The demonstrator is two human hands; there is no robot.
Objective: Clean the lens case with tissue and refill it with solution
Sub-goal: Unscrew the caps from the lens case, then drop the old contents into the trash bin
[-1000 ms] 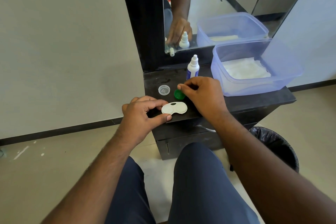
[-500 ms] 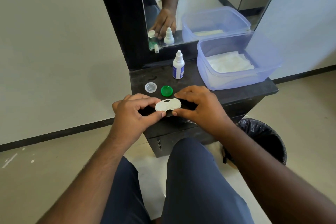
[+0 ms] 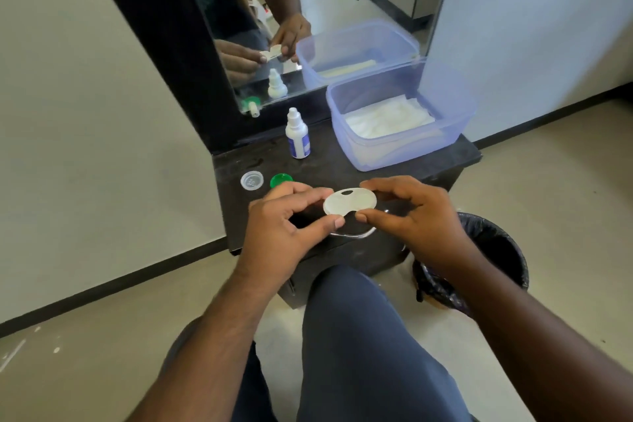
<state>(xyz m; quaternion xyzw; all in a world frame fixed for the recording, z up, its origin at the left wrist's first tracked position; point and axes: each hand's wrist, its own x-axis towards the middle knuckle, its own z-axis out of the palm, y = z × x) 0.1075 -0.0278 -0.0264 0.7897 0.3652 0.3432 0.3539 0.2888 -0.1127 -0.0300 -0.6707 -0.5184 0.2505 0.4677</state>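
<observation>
Left hand (image 3: 274, 229) thumb and forefinger pinch the left lobe of the lens case (image 3: 349, 203); right hand (image 3: 416, 216) thumb and forefinger pinch the right lobe, other fingers loosely curled behind. Case held between both hands, lifted just above the front edge of the black counter (image 3: 329, 164), flat side facing the camera. Two-handed grip likely steadies it for inspection or turning before wiping; neither hand holds any tissue. Case: white, two joined round lobes, small dark oval hole near the top middle, notch at the bottom middle. Wells not visible from this side, can't tell whether wet or dry.

Green cap (image 3: 281, 180) and clear cap (image 3: 252, 179) lie side by side on the counter just beyond the left hand, both off the case, probably parked to leave the wells open. Solution bottle (image 3: 297, 134) stands upright farther back, closed, near the mirror (image 3: 308, 10). Tissue (image 3: 387, 118) sits in the blue tub (image 3: 459, 127) on the right, within reach. Bin (image 3: 493, 250) on the floor below the right wrist.
</observation>
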